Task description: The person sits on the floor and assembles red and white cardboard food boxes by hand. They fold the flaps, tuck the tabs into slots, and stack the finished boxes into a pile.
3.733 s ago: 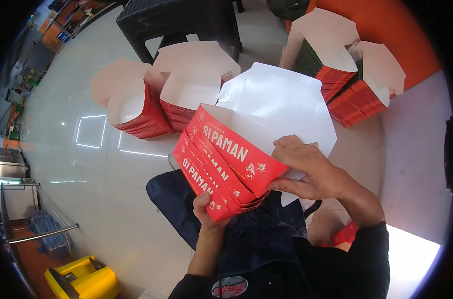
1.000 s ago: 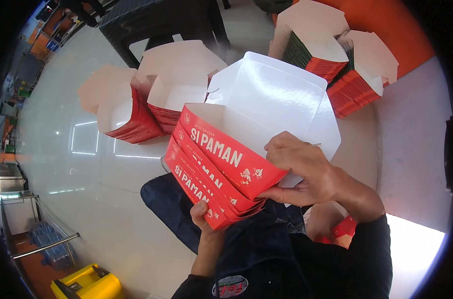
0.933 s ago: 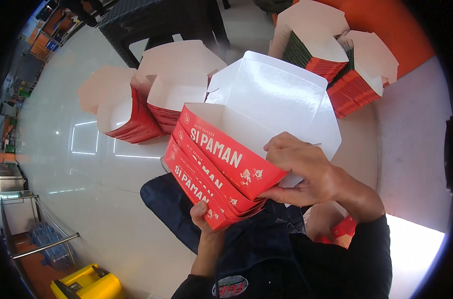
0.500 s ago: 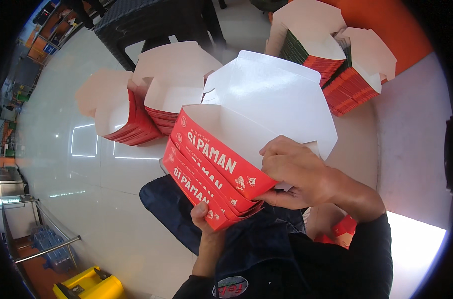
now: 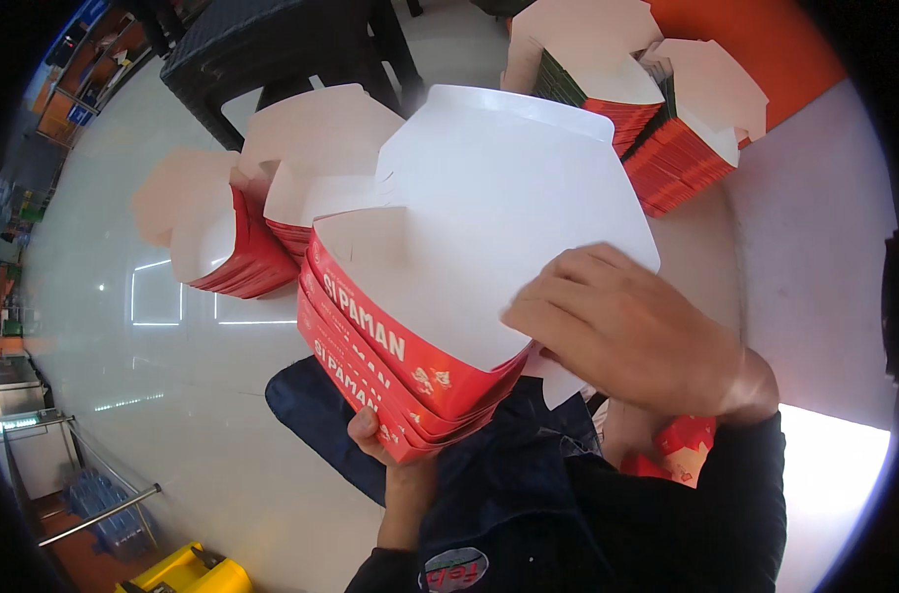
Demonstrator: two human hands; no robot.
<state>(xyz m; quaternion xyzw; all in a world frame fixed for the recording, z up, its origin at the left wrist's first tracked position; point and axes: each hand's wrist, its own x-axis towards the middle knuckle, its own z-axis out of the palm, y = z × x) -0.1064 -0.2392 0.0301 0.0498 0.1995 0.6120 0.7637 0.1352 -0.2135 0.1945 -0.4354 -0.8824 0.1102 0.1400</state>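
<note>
A nested stack of red paper food boxes (image 5: 356,371), white inside, is tilted in front of me with its printed fronts facing me. My left hand (image 5: 402,469) grips it from below, thumb up against the lowest red front. The topmost box's large white lid (image 5: 519,178) stands raised at the back. At that box's right end is my right hand (image 5: 637,326), its fingers curled over the side wall and its thumb hidden. A white flap (image 5: 560,383) sticks out beneath this hand.
Two stacks of similar boxes stand on the floor at left, one far left (image 5: 237,247) and one behind mine (image 5: 316,183). More stacks (image 5: 682,158) stand at back right by an orange panel. A black plastic table (image 5: 262,49) is behind; a yellow object (image 5: 193,573) lies lower left.
The held stack has shifted left and turned slightly. My right hand has moved from pinching the top box's front corner to lying over its right end, palm turned down.
</note>
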